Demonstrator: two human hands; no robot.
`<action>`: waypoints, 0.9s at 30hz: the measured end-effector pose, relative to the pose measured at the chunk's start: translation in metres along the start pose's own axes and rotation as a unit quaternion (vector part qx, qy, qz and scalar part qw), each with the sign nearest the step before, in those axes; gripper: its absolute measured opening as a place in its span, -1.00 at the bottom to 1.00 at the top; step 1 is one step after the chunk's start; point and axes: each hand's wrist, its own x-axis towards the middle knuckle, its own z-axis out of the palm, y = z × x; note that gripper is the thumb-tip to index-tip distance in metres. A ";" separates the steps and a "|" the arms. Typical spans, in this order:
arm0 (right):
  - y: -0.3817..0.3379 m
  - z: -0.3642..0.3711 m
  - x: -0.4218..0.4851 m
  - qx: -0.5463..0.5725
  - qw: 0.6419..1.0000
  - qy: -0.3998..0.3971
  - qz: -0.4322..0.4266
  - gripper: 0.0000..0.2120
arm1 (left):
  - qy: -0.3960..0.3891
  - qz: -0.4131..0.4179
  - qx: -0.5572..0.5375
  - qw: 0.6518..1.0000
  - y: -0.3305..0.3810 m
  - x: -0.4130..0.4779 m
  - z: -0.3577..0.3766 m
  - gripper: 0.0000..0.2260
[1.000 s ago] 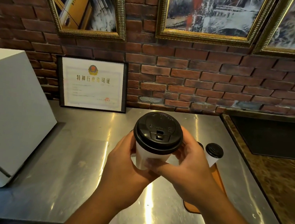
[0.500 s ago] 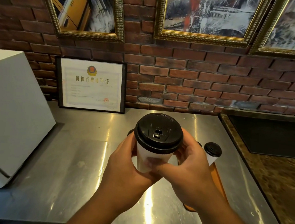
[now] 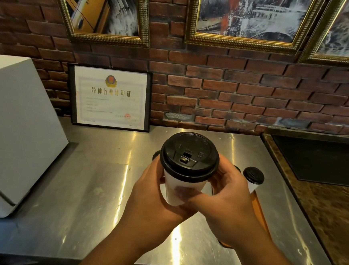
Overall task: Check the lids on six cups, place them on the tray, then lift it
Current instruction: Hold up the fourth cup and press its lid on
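Steel counter (image 3: 94, 188) against a brick wall (image 3: 235, 91). A framed certificate (image 3: 109, 98) stands at the back and a white box (image 3: 13, 130) at left. Both hands hold one white cup (image 3: 177, 185) upright above the counter. Left hand (image 3: 154, 197): fingers curled round the cup's left wall. Right hand (image 3: 230, 201): grips the right side, thumb across the front. Black lid (image 3: 189, 155) sits on the rim, sip hole toward the camera. Orange tray (image 3: 261, 214) lies at right, mostly hidden behind the right hand. A second cup (image 3: 252, 187), lidded, stands upright at its far end.
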 end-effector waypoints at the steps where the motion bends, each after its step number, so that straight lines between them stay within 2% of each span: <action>1: 0.001 0.000 0.000 0.002 1.000 0.001 0.000 -0.30 | 0.001 0.001 -0.004 1.000 0.001 0.000 0.001 -0.30; 7: 0.002 0.004 -0.001 0.012 1.000 -0.003 0.013 -0.26 | 0.013 -0.004 -0.016 1.000 0.003 0.002 -0.001 -0.47; 13: 0.008 0.005 0.001 0.018 1.000 0.023 0.010 -0.21 | -0.008 -0.003 -0.011 1.000 0.006 -0.001 -0.002 -0.25; 16: 0.009 0.006 0.001 0.020 0.999 0.032 0.010 -0.20 | -0.013 -0.012 -0.009 1.000 0.011 -0.002 -0.003 -0.27; 21: 0.009 0.005 0.001 0.043 0.999 0.004 0.019 -0.24 | -0.011 0.003 0.003 1.000 0.009 -0.002 -0.005 -0.31; 27: 0.005 0.004 0.008 0.039 0.999 0.034 0.010 -0.25 | -0.003 0.013 -0.023 1.000 0.012 0.000 0.000 -0.26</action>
